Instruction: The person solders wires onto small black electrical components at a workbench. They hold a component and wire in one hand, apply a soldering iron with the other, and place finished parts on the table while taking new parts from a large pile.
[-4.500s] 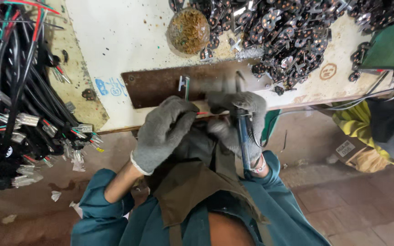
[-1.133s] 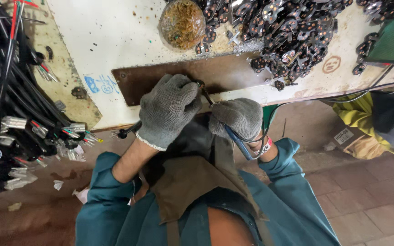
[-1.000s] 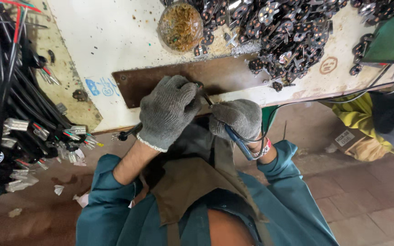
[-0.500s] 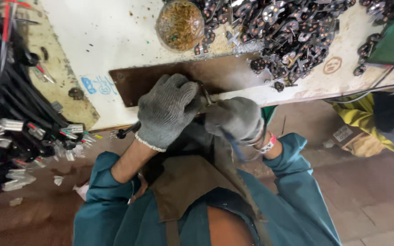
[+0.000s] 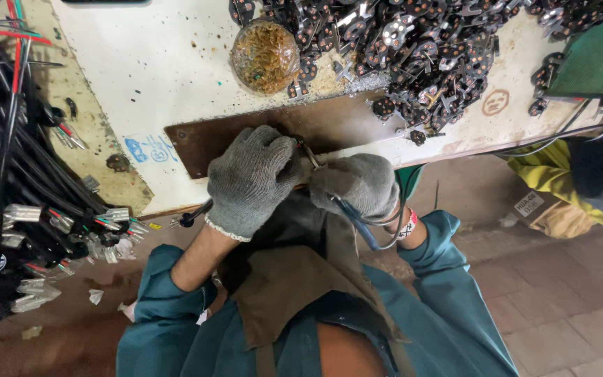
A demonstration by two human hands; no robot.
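Note:
Both my hands wear grey knit gloves and meet at the near edge of a white workbench (image 5: 141, 77). My left hand (image 5: 252, 178) is closed around a black cable (image 5: 195, 214) whose end pokes out below the glove. My right hand (image 5: 357, 185) grips blue-handled pliers (image 5: 357, 227); the metal jaws (image 5: 308, 153) point up between the two gloves, at the brown metal plate (image 5: 246, 132). What the jaws pinch is hidden by the gloves.
A heap of small dark metal parts (image 5: 420, 42) covers the bench's far right. A round brownish lump (image 5: 265, 56) lies beside it. Bundled black and red wires with terminals (image 5: 15, 188) hang at the left. Someone in yellow (image 5: 567, 174) is at the right, above a brick floor (image 5: 560, 300).
Since 4.5 s ago the hands moved closer together at the plate's edge. Over the last second they stay nearly still; the view shifts slightly.

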